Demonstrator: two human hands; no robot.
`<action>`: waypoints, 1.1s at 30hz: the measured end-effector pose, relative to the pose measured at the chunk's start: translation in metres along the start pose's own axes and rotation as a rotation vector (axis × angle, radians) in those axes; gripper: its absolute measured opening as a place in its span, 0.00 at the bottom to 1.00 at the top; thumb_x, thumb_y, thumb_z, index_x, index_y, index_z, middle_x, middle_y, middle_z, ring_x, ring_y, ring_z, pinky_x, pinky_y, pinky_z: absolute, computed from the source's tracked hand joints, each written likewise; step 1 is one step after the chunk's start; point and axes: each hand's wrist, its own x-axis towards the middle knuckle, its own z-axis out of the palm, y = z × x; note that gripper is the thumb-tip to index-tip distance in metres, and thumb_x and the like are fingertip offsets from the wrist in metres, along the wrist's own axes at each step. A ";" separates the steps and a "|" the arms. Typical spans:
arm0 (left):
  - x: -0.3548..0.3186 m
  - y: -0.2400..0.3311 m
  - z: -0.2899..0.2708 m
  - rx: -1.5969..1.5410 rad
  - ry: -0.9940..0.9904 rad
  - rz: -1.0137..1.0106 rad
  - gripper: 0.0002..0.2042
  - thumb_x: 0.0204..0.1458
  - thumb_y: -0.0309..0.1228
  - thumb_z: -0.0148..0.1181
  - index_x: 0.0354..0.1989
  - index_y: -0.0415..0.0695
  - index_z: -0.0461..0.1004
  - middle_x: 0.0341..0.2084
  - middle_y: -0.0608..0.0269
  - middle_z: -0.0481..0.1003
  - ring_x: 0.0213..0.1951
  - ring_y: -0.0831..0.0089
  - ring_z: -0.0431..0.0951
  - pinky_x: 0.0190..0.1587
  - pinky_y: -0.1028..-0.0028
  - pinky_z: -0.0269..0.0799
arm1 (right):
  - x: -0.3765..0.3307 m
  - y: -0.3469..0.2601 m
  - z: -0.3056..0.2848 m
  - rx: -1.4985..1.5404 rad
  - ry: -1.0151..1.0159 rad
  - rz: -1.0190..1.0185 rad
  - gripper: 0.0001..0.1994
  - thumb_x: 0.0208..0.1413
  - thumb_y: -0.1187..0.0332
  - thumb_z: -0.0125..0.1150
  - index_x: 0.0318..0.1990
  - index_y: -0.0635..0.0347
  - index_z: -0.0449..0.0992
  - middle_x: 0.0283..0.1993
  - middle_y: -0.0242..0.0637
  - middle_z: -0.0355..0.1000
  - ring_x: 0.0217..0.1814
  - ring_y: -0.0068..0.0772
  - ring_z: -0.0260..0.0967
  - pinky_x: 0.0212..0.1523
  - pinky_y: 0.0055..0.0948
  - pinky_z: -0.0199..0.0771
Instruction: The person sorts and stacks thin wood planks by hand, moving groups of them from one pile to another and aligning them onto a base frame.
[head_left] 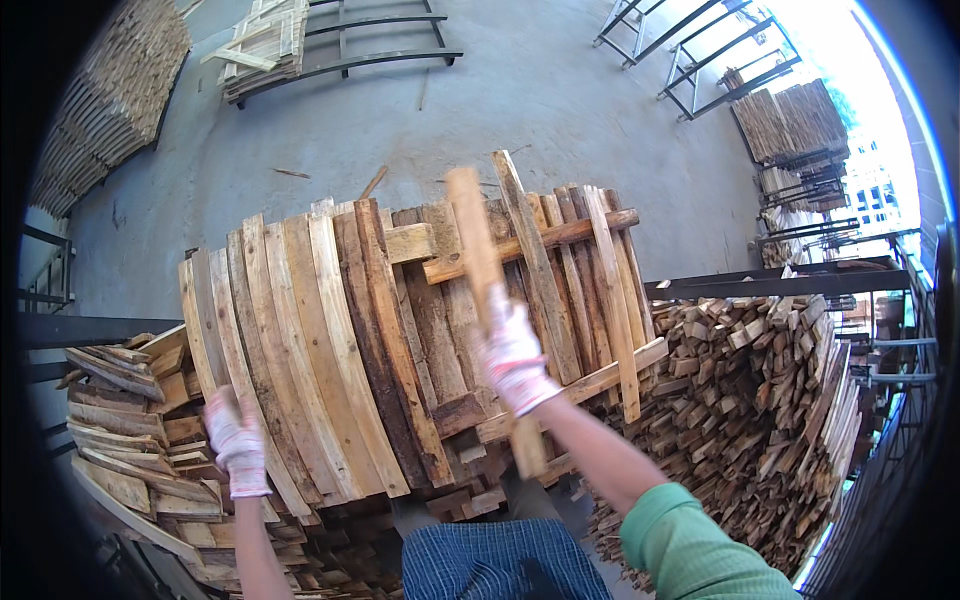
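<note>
My right hand, in a white and pink knit glove, grips a light wooden slat that is smeared by motion. It holds the slat over the right half of a row of wooden slats laid side by side. My left hand, gloved the same way, is at the near end of the leftmost slat, its fingers curled round the wood. Under the right half, crosswise pieces such as a rough wooden bar and a pale batten lie among the slats.
A large pile of short wood pieces stands on the right, and stacked offcuts on the left. Dark metal rails run beside the row. Farther off are metal racks and a tall wood stack on the grey floor.
</note>
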 end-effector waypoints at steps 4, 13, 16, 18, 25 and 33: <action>0.014 0.132 -0.012 -0.088 -0.580 0.278 0.32 0.53 0.58 0.62 0.46 0.35 0.75 0.42 0.45 0.76 0.48 0.52 0.76 0.55 0.59 0.73 | 0.068 0.060 -0.056 -0.467 0.267 -0.118 0.38 0.62 0.65 0.59 0.75 0.45 0.46 0.64 0.59 0.59 0.58 0.57 0.68 0.55 0.48 0.77; 0.024 0.212 0.028 0.318 -1.074 0.104 0.41 0.39 0.54 0.75 0.57 0.40 0.68 0.51 0.45 0.71 0.54 0.48 0.73 0.54 0.57 0.73 | 0.131 0.140 -0.045 -0.346 0.088 0.038 0.39 0.59 0.71 0.60 0.75 0.38 0.48 0.68 0.59 0.57 0.56 0.58 0.70 0.59 0.43 0.73; 0.025 0.205 0.023 0.334 -1.121 0.027 0.46 0.40 0.56 0.74 0.62 0.39 0.64 0.54 0.43 0.69 0.58 0.49 0.70 0.58 0.56 0.71 | 0.101 0.049 -0.057 -0.006 -0.092 0.158 0.39 0.55 0.80 0.59 0.74 0.41 0.55 0.68 0.56 0.57 0.47 0.42 0.72 0.47 0.27 0.82; 0.027 0.212 0.018 0.305 -1.131 0.069 0.46 0.39 0.58 0.73 0.62 0.38 0.64 0.54 0.43 0.68 0.58 0.48 0.70 0.59 0.56 0.71 | 0.070 0.039 -0.034 0.234 -0.038 0.096 0.39 0.53 0.82 0.59 0.72 0.42 0.57 0.66 0.55 0.57 0.45 0.37 0.71 0.34 0.18 0.83; 0.042 0.215 0.004 0.196 -1.182 0.141 0.50 0.36 0.63 0.72 0.61 0.34 0.65 0.57 0.42 0.68 0.61 0.49 0.68 0.62 0.58 0.68 | 0.006 0.011 0.130 -0.153 0.010 0.008 0.33 0.65 0.59 0.55 0.75 0.38 0.50 0.64 0.72 0.56 0.58 0.75 0.66 0.52 0.49 0.75; 0.057 0.043 0.007 -0.106 -0.033 0.032 0.24 0.59 0.50 0.59 0.47 0.38 0.71 0.42 0.48 0.70 0.46 0.52 0.71 0.53 0.56 0.66 | 0.008 0.031 0.153 -0.005 0.205 -0.110 0.31 0.63 0.68 0.57 0.73 0.41 0.57 0.54 0.60 0.62 0.41 0.61 0.71 0.41 0.44 0.76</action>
